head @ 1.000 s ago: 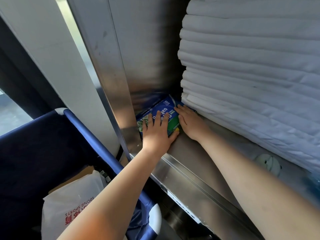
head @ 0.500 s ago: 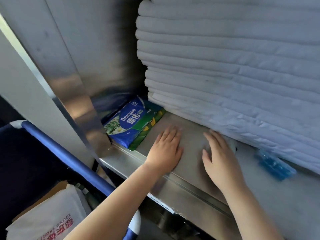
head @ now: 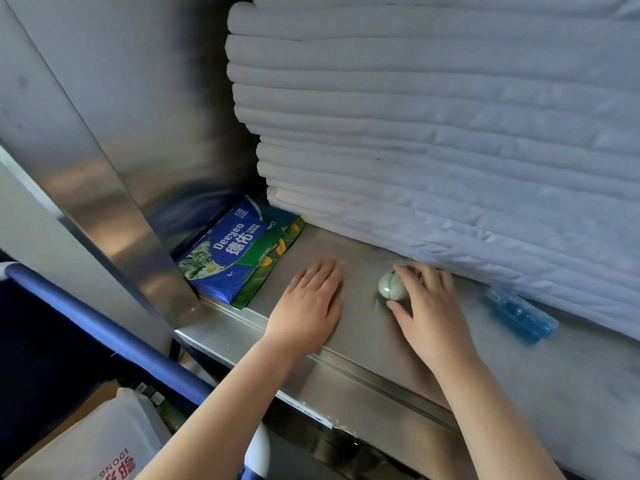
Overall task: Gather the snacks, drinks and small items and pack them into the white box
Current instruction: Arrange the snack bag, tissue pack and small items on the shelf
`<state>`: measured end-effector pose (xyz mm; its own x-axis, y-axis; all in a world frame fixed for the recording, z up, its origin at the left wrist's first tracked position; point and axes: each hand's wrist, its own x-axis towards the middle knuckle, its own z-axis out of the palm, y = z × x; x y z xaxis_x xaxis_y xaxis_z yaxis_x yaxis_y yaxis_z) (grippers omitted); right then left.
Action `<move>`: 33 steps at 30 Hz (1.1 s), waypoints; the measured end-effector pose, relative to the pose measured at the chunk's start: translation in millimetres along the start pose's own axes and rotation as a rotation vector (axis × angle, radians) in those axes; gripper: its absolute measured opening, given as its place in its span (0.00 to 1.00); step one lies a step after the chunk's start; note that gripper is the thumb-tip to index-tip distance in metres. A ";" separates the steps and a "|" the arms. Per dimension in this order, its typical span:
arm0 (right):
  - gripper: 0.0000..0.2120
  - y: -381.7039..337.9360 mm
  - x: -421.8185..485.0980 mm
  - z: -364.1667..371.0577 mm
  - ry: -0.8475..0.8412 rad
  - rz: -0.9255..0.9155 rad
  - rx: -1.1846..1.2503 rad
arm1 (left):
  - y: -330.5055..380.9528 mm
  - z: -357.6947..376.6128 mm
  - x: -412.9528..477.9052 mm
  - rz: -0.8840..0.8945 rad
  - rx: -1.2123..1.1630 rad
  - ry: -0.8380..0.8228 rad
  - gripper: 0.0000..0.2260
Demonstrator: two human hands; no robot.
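Note:
A blue Deeyeo wipes pack [head: 228,258] lies on top of a green packet [head: 273,258] in the left corner of a steel shelf [head: 363,344]. My left hand [head: 311,306] rests flat on the shelf just right of them, holding nothing. My right hand [head: 429,306] is on a small pale green round item [head: 389,289], with the thumb below it and the fingers curved over its top. A clear blue plastic item [head: 519,313] lies farther right, against the bedding. No white box is in view.
A tall stack of folded white quilts [head: 433,133] fills the back of the shelf. A steel side wall [head: 114,150] closes the left end. Below left, a blue-railed cart [head: 104,327] holds a white printed bag [head: 93,445].
Both hands have left the wipes pack and moved right along the shelf. My right hand now cups the round green item, which shows beside the fingers.

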<state>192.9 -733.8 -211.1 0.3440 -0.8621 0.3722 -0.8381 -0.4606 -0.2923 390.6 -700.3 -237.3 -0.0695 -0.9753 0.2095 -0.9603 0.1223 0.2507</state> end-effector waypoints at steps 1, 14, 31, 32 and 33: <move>0.27 -1.9 6.5 1.9 -0.006 -0.013 -0.007 | 0.7 -0.2 -0.9 0.011 -0.015 0.017 0.23; 0.23 -7.0 24.2 18.3 0.084 -0.127 0.299 | 6.9 -8.9 -5.2 0.101 -0.221 0.179 0.18; 0.28 -2.8 26.2 25.7 -0.084 -0.095 0.472 | 4.7 -1.1 -5.3 -0.073 -0.285 0.286 0.18; 0.30 -2.7 26.8 27.3 -0.082 -0.094 0.464 | 4.5 -0.2 -4.8 -0.100 -0.272 0.283 0.18; 0.30 -2.5 26.8 28.7 -0.076 -0.093 0.450 | 4.5 0.5 -4.3 -0.126 -0.254 0.278 0.20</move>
<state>216.4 -761.7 -225.6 0.4527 -0.8183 0.3542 -0.5411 -0.5678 -0.6203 386.5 -695.7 -237.5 0.1541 -0.9027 0.4017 -0.8569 0.0803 0.5092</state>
